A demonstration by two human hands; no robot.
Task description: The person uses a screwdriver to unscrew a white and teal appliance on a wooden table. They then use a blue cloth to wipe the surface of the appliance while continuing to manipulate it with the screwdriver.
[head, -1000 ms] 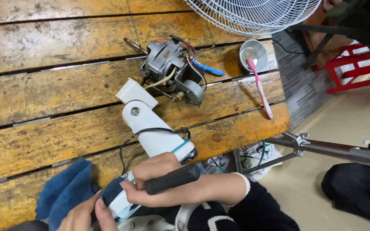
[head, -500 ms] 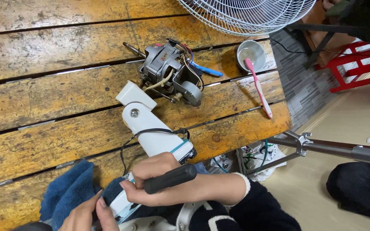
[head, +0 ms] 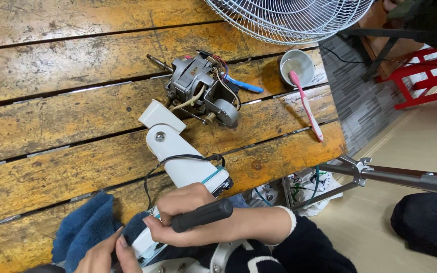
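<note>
— Hands first: what are the two doing?

— Right hand [head: 185, 215] is clamped round one black-handled tool [head: 202, 216], its tip hidden against the lower end of the white fan neck [head: 178, 156]. Left hand [head: 108, 255] pinches the blue cloth [head: 84, 227] at the table's near edge, fingertips touching; whether it grips anything beyond the cloth, I cannot tell.

— And the rest, biggest down?

— One plank table [head: 51, 101], orange and worn. One white wire fan guard [head: 289, 17] hanging over its far right corner. One fan neck lying diagonally mid-table, a black cord looped over it, its upper end just beside the motor. One grey motor [head: 201, 91] with coloured wires, shaft pointing left. One blue cloth. One metal stand [head: 380, 174] off the table's right edge, above the floor. One small metal cup [head: 297, 63] near the guard. One pink toothbrush [head: 307, 106], its head at the cup's rim. One blue-handled tool [head: 244, 84] poking out beside the motor.
</note>
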